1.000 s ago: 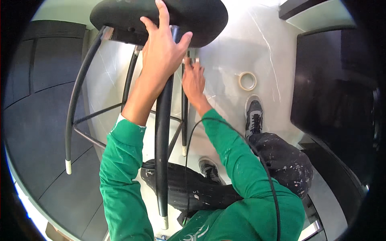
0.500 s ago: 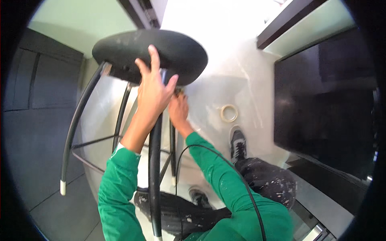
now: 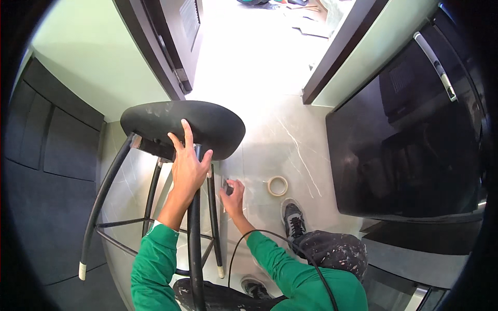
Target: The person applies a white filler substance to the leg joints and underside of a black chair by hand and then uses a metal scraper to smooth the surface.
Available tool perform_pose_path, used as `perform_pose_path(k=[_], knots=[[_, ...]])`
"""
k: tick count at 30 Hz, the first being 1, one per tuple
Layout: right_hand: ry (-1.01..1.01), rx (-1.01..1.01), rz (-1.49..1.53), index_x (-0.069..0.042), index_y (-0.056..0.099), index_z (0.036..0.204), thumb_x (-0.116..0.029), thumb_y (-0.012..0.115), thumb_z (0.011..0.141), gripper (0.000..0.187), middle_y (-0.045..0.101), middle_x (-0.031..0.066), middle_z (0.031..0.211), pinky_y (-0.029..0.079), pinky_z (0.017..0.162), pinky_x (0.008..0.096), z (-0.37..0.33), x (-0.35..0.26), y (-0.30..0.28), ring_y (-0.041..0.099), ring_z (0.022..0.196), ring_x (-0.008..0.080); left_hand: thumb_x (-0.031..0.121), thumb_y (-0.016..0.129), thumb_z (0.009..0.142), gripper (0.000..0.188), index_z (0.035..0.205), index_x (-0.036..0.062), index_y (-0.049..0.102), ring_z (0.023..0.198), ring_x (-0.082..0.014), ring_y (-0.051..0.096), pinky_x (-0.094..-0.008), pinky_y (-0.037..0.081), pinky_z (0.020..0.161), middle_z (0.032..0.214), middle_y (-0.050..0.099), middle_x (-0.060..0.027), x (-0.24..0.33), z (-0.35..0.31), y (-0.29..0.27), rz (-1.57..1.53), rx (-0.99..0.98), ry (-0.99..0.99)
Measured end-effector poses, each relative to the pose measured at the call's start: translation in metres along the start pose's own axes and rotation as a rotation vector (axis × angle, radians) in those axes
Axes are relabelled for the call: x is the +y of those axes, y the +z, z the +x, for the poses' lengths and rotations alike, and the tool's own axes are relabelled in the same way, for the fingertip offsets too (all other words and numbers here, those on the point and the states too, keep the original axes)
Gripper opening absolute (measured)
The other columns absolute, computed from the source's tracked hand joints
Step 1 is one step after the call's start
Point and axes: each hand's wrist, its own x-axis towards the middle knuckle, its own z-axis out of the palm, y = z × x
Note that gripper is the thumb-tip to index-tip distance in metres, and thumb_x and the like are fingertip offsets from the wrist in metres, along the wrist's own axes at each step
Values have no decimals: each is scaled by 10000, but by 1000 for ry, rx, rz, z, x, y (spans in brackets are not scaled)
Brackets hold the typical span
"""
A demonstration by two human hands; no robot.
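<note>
A black stool [image 3: 181,127] lies tipped over, its padded seat away from me and its curved metal legs pointing back toward me. My left hand [image 3: 188,165] rests flat against the underside of the seat, fingers spread, over one leg [image 3: 195,243]. My right hand [image 3: 233,193] is lower, beside another leg, with its fingers curled on a small dark object that I cannot make out. Both my sleeves are green.
A roll of masking tape [image 3: 277,185] lies on the pale marble floor near my grey shoe [image 3: 293,218]. Dark cabinets stand at left and a glossy black appliance [image 3: 410,140] at right. A doorway opens ahead. A black cable [image 3: 270,236] loops over my right arm.
The view has tilted up and back, so the stool now sits lower in the frame and the doorway shows. My left hand stays on the seat's underside; my right hand has dropped lower.
</note>
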Motion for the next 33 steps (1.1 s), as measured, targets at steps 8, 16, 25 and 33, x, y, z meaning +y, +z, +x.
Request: perform_pose_path(k=[8,16,25,33], knots=[[699,-277,665,-23,624,1152,-180,668,898,301,635,44,983,510,768,310,-5,21,10,610,856,150,294,746,928,1078,1690,238,-15,1190,-613,589,-499,589,887,1590,105,-506,2,-1,-1,14,-21,-13],[807,-390,834,-88,554,1268,-169,531,929,349,647,37,1028,523,685,300,-2,11,10,605,824,127,299,754,926,1081,1689,224,-7,1229,-624,550,-505,583,907,1567,122,-527,-9,-6,-6,14,-30,-53],[448,-282,576,-31,648,1172,-300,717,1007,323,648,-2,923,474,710,264,16,14,17,567,818,77,354,749,933,1093,1685,182,-25,1154,-630,594,-515,580,918,1536,143,-555,0,2,3,7,-26,8],[265,-87,454,19,714,988,-236,750,973,258,683,42,900,489,748,311,29,-7,35,589,796,133,367,743,938,1090,1682,156,-25,1172,-638,584,-532,555,962,1525,168,-560,1,3,0,57,-17,22]])
